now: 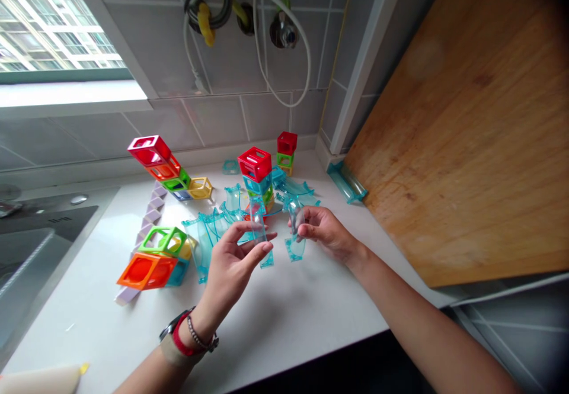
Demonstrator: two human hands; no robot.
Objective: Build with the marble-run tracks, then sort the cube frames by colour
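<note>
In the middle of the head view, my left hand (pixel 235 258) grips a clear blue plastic track piece (pixel 258 222), held upright between thumb and fingers. A second clear blue curved track piece (pixel 294 246) is pinched in my right hand (pixel 326 231), a short gap away from the first. Behind my hands stands a stack of cube frames (pixel 255 165), red on top, then blue and green. More clear blue track pieces (pixel 204 243) lie heaped to the left of my left hand, and others (pixel 299 188) lie beyond my right hand.
Leaning coloured frames (pixel 155 157) and a green-orange cube group (pixel 153 269) stand at left beside a lilac zigzag strip (pixel 151 216). A small red-green-yellow stack (pixel 287 144) is by the wall. A wooden board (pixel 466 133) leans at right; a sink (pixel 26 263) is at left.
</note>
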